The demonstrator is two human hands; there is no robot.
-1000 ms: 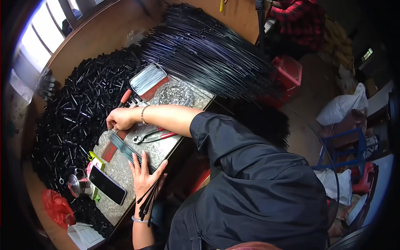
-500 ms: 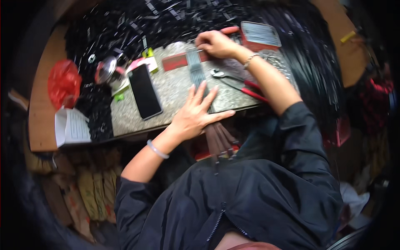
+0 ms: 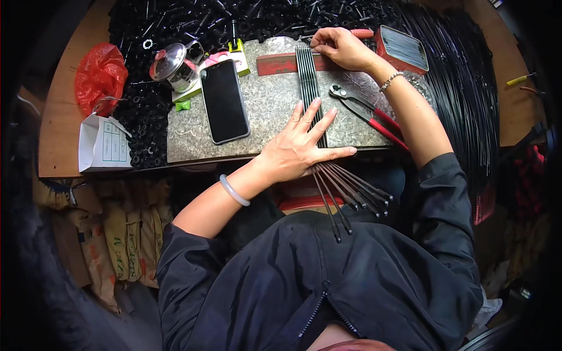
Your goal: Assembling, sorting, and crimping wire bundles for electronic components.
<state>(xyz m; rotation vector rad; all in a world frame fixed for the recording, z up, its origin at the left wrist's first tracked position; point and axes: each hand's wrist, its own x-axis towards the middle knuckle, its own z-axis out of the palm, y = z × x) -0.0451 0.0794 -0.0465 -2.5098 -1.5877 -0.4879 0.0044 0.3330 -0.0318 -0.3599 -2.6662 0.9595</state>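
A row of thin dark rods (image 3: 308,79) lies side by side across a grey speckled slab (image 3: 263,111). Their far ends cross a red flat bar (image 3: 275,64); their near ends, tipped with small black knobs, fan out past the slab's edge. My left hand (image 3: 295,143) rests on the rods, palm down, fingers spread. At the far ends, my right hand (image 3: 345,50) is closed in a pinch beside the rods; what its fingertips hold, if anything, is too small to name. Pincer pliers (image 3: 366,111) with red handles lie right of the rods.
Left of the rods lie a black phone (image 3: 226,102), a lidded glass pot (image 3: 174,67), a red plastic bag (image 3: 99,76) and a white box (image 3: 105,143). A red tin (image 3: 403,50) of thin pins stands at the far right. Black fittings (image 3: 193,20) heap behind; long black rods (image 3: 453,88) line the right.
The whole view has shifted, so the bench now appears farther right and higher, and sharper. Both hands keep about the same places along the rods.
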